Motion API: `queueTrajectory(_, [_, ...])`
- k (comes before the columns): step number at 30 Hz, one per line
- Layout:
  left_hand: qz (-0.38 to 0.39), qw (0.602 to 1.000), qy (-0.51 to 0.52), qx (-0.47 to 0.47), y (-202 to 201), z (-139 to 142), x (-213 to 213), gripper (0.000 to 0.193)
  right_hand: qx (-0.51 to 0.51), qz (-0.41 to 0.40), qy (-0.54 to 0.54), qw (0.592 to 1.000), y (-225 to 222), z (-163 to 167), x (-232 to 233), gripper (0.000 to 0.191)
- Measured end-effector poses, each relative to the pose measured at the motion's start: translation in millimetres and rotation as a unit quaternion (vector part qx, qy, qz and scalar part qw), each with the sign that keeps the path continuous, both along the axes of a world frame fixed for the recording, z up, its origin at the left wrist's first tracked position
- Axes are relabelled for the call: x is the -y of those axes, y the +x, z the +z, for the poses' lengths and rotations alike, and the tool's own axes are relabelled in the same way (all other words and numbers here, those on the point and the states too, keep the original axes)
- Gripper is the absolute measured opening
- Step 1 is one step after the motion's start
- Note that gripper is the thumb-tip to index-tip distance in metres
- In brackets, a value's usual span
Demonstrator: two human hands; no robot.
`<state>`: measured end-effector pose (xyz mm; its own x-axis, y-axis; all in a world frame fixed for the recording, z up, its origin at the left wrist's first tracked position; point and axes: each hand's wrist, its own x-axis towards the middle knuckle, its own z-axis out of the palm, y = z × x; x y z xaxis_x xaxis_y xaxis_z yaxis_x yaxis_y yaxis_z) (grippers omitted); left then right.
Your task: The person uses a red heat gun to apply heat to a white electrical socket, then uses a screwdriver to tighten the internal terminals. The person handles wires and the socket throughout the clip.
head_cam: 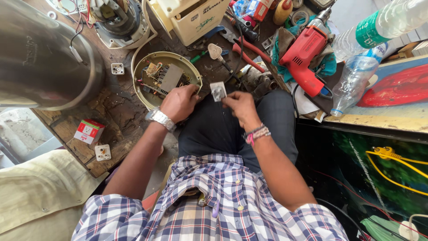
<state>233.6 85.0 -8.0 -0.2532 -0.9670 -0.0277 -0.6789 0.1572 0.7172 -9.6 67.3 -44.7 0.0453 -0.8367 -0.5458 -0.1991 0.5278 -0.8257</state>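
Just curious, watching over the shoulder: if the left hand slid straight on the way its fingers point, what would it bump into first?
Most likely the grey component block inside the round open casing. The left hand already rests at that casing's near rim, fingers pointing up and left into it. Depth is hard to judge from above.

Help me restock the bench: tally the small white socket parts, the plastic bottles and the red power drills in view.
White socket parts: 3, one in the right hand at, two on the bench
Plastic bottles: 2
Red drills: 1
Total: 6
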Motion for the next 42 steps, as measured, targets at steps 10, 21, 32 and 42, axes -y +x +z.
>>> queueTrajectory(10, [-0.028,0.987,-0.033,0.157,5.8,8.6,9.4,0.017,-0.008,-0.042,-0.061,0.997,42.5,-27.9,-44.3,0.014])
queueTrajectory(21, [0.14,0.979,-0.101,0.109,-17.7,-11.1,-12.6,0.014,-0.195,-0.019,-0.214,0.957,72.3,-11.2,-49.7,0.017])
queueTrajectory(32, [0.102,0.993,-0.012,0.055,-12.2,-18.5,-12.1,0.026,-0.233,0.176,-0.515,0.806,75.6,-9.0,-46.8,0.013])
queueTrajectory(42, [0.086,0.976,-0.112,0.165,-25.1,7.9,-25.7,0.044,-0.031,0.219,-0.373,0.901,54.3,-8.7,-11.7,0.016])
